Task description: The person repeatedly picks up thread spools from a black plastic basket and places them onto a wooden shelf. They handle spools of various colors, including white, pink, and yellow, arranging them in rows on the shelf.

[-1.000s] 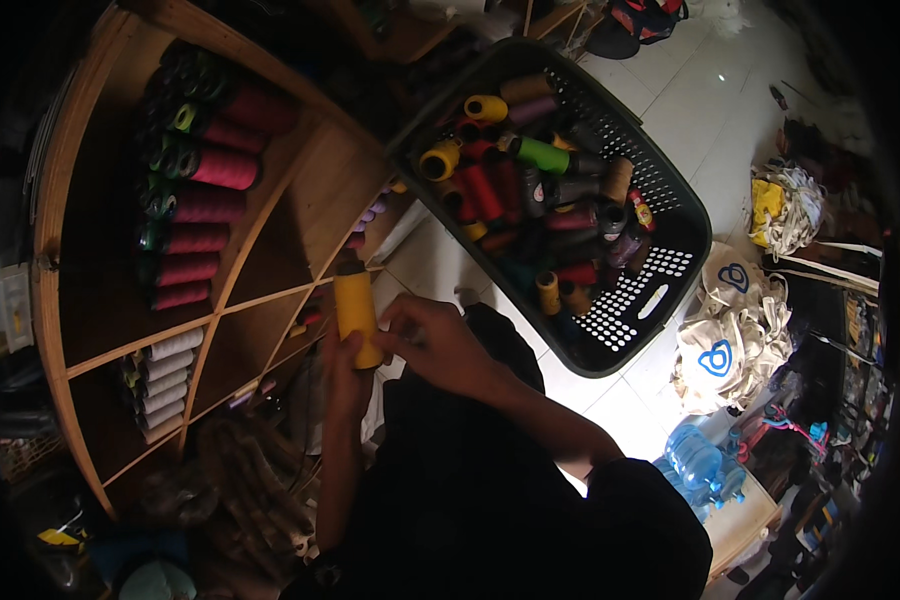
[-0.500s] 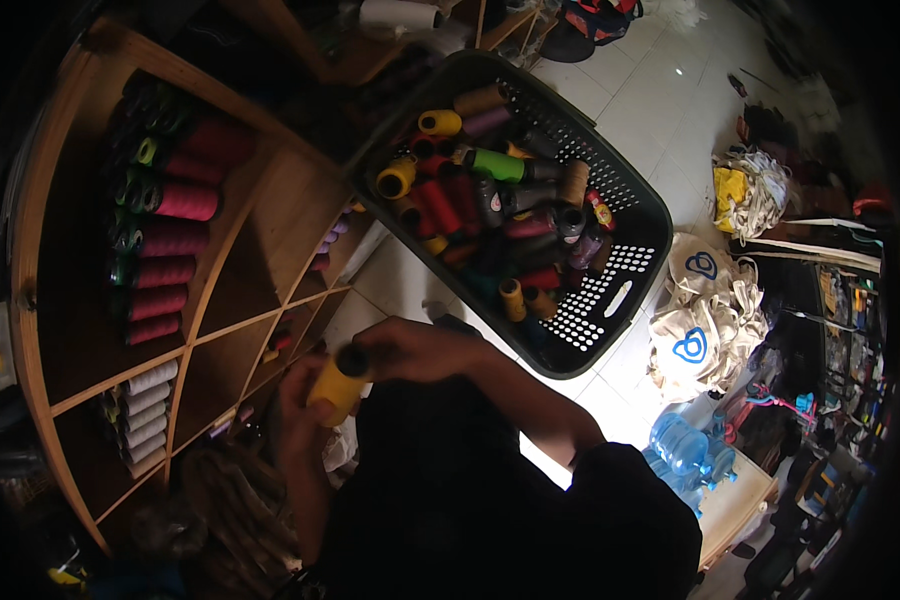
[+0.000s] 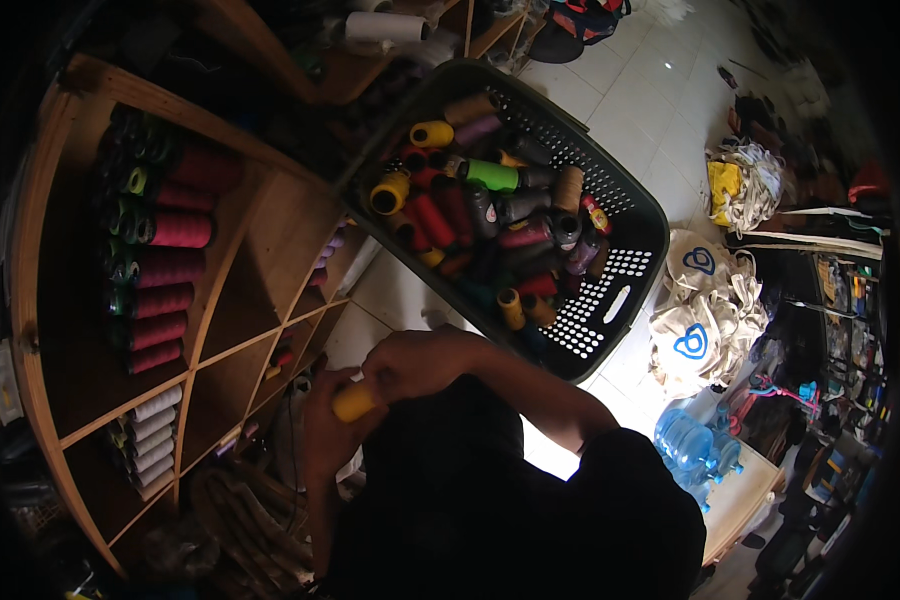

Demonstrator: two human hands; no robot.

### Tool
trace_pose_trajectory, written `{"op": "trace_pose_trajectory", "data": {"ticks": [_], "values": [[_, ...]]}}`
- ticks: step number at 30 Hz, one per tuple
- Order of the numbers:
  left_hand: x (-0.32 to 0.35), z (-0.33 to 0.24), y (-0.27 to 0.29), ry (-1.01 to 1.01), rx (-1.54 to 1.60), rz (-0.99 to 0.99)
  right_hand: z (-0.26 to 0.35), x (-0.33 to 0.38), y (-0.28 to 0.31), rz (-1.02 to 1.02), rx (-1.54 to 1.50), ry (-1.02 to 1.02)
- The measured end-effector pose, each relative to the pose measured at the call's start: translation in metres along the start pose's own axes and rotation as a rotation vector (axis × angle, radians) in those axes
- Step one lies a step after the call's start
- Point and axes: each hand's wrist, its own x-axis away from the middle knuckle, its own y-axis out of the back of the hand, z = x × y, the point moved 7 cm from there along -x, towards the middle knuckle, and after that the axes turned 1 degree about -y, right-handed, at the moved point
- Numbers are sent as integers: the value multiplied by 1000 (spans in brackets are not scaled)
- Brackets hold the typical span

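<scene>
Near the middle of the scene, I see both hands closed on a yellow thread spool (image 3: 355, 401): left hand (image 3: 320, 425) gripping below, right hand (image 3: 415, 362) on top. The dark perforated plastic basket (image 3: 625, 275) of coloured spools sits beyond, the wooden shelf (image 3: 220, 270) left.

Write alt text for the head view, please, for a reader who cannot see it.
Both hands, left hand and right hand, hold a yellow thread spool close to the body. Ahead are a dark basket full of coloured spools and a wooden shelf with red, green and white spools.
</scene>
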Motion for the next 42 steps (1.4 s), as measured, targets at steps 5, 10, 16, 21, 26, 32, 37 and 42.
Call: {"op": "trace_pose_trajectory", "data": {"ticks": [5,10,16,21,26,32,37,42], "values": [[14,40,10,130,269,-239,-95,36,91,-689,118,-477],[41,92,18,298,571,-418,-160,82,183,-1180,784,-513],[51,122,19,316,692,-471,-170,47,214,-1217,880,-396],[45,123,15,341,655,-454,-214,18,211,-1184,811,-558],[51,135,15,317,529,-499,-183,44,186,-1111,703,-597],[48,138,10,339,476,-484,-171,97,79,-1128,791,-528],[37,130,11,332,480,-481,-149,105,85,-1170,831,-365],[29,144,14,326,455,-441,-157,108,183,-1314,937,-475]]}}
